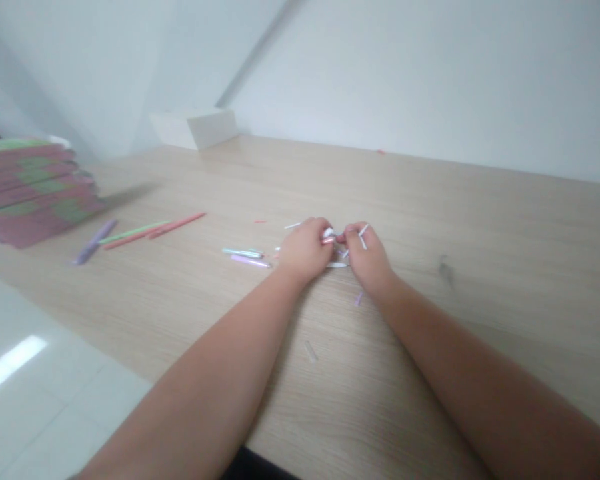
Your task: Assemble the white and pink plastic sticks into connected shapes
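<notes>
Both my hands meet at the middle of a light wooden table [430, 220]. My left hand [305, 250] is closed in a pinch on a small white and pink piece [329, 233]. My right hand [365, 257] is closed too, its fingers pinching thin white sticks [363, 235] that poke out above the knuckles. The two hands almost touch. Small pen-like parts lie around them: a pale green one [243, 253] and a lilac one [250, 261] just left of my left hand, and a white piece [337, 265] between my wrists.
A purple pen [94, 243], a green pen [133, 233] and a pink pen [175, 225] lie at the left. A stack of pink and green packs [30, 190] stands at the far left edge. A white block [195, 127] sits by the wall. White floor [40, 373] lies below left.
</notes>
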Action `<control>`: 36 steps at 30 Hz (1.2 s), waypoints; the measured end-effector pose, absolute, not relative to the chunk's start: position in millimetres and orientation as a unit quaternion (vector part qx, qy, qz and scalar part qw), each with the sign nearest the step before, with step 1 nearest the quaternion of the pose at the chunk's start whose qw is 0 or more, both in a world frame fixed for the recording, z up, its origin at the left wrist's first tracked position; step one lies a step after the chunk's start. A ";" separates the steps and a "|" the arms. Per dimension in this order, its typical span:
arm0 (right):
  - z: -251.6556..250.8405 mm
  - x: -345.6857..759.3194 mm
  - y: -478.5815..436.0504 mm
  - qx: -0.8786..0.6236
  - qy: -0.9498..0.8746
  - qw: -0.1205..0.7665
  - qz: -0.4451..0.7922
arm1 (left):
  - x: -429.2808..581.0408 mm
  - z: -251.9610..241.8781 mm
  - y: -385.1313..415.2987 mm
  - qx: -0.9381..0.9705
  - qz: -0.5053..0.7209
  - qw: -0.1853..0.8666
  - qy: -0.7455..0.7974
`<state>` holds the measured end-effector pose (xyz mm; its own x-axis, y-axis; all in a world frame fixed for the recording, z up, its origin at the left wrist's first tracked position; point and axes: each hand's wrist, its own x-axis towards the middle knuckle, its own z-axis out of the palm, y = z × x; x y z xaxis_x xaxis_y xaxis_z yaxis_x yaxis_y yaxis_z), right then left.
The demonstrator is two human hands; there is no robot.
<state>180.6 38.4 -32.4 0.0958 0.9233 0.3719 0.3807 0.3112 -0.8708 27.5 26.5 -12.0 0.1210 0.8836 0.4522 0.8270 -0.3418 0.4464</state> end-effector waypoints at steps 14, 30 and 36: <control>-32.6 179.5 37.9 -0.543 -0.645 0.498 0.204 | 28.4 -9.9 24.0 0.719 0.398 0.067 0.565; -35.2 186.3 43.1 -0.507 -0.706 0.458 0.187 | 27.5 -11.3 25.4 0.723 0.406 0.058 0.556; -31.3 196.8 46.3 -0.505 -0.729 0.428 0.175 | 28.2 -10.8 26.3 0.717 0.378 0.069 0.581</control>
